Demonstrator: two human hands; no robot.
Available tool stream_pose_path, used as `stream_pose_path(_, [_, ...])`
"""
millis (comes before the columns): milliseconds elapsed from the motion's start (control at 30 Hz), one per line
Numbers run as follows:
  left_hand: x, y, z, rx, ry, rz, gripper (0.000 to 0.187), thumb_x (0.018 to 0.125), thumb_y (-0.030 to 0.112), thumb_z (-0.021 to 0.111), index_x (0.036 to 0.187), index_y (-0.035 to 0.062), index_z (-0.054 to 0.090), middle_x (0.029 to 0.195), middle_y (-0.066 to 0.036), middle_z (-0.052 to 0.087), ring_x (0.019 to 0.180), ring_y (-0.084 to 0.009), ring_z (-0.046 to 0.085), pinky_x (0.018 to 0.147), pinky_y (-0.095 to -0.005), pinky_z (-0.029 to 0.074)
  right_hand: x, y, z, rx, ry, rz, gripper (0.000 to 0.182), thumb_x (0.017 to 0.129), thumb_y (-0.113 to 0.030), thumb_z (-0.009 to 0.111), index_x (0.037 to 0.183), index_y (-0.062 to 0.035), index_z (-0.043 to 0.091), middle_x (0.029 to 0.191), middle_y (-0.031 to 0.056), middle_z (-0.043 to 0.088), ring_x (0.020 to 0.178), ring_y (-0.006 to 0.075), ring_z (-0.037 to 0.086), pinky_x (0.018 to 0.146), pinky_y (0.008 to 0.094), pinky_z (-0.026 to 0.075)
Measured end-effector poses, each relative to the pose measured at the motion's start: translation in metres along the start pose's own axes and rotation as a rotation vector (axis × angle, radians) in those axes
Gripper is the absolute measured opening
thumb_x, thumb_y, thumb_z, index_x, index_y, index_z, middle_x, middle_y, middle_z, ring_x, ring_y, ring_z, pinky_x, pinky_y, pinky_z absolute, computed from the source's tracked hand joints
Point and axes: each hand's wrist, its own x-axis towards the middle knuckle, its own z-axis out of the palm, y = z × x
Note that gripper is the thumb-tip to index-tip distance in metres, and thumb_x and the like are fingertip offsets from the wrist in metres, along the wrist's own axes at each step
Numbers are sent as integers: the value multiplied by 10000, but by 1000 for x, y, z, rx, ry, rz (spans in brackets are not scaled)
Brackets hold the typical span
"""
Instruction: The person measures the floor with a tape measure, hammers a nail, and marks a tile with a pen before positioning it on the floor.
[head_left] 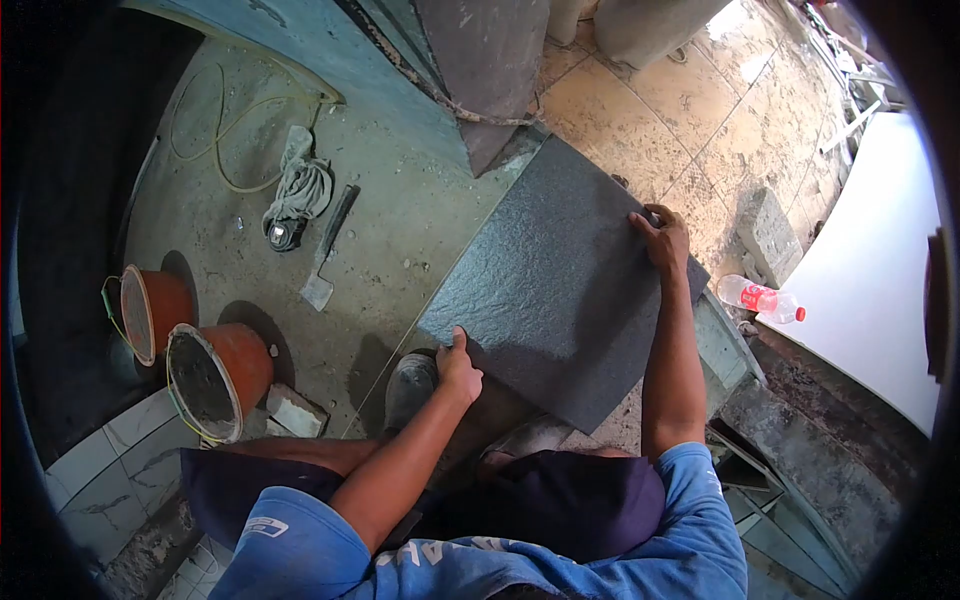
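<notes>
A large dark grey tile (555, 285) with a rough surface lies at a slant in front of my knees. My left hand (459, 372) grips its near left edge, with the thumb on top and the fingers partly hidden. My right hand (664, 238) holds the far right edge, fingers wrapped over it. The tile's far corner is close to the base of a grey upright panel (490, 70). Its underside is hidden, so I cannot tell whether it touches the floor.
Two orange buckets (245, 372) stand at the left. A trowel (319, 290) and a cloth bundle (303, 188) lie on the concrete floor. At the right are a plastic bottle (762, 298), a stone block (768, 236) and a white board (870, 260).
</notes>
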Motion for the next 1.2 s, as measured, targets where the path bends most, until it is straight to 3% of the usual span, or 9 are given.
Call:
stream_pose_path(100, [-3,2,2,-280,57,-61,798,852,477,542,1359,-24,184,1355,-215,307,1202,-380,379,925,-501,409,0,0,0,9,5,-13,426,684,-422,729,977,-118,673,919,148,609,918,298,576,808,383,446])
stream_pose_path(167, [32,-32,-6,-264,-80,8,685,862,423,560,1393,167,212,1445,-43,241,1316,-331,211,984,-651,156,0,-4,-4,21,-35,14,433,685,-422,729,981,-112,675,928,153,612,920,300,578,807,383,448])
stream_pose_path(200, [22,-22,-3,-262,-81,8,685,862,423,560,1393,167,212,1445,-43,241,1316,-331,211,984,-651,156,-1,-4,-4,21,-35,16,433,685,-422,729,981,-112,675,928,153,612,920,300,578,807,383,448])
stream_pose_path(267, [-9,10,4,-202,69,-68,781,844,510,533,1342,-17,244,1366,-194,306,1216,-402,362,917,-590,373,-1,-5,-4,15,-14,8,439,683,-421,730,989,-110,676,931,158,614,925,302,579,806,382,450])
stream_pose_path(600, [-11,11,5,-263,55,-61,841,838,522,531,1375,-8,162,1429,-173,213,1268,-408,292,919,-618,350,-1,-8,-8,-7,-39,41,436,673,-404,741,999,-122,676,956,161,614,946,305,577,816,383,449])
stream_pose_path(667, [-10,12,6,-362,52,-119,766,844,449,573,1398,110,168,1454,-82,204,1323,-350,198,975,-663,181,-2,-7,-7,18,-20,27,436,669,-398,744,1001,-125,676,965,156,615,951,304,579,811,382,452])
stream_pose_path(1100, [9,-2,0,-318,49,-131,880,829,499,565,1421,100,51,1472,-101,140,1330,-356,181,984,-634,218,1,-2,-3,38,-1,30,421,672,-413,739,984,-137,682,954,129,616,922,295,585,797,387,456])
stream_pose_path(1200, [35,-26,-9,-58,-87,33,895,826,503,567,1422,99,36,1476,-101,126,1335,-348,177,985,-629,221,2,-2,-2,50,1,35,411,677,-414,736,976,-137,686,967,136,629,936,299,590,806,387,456])
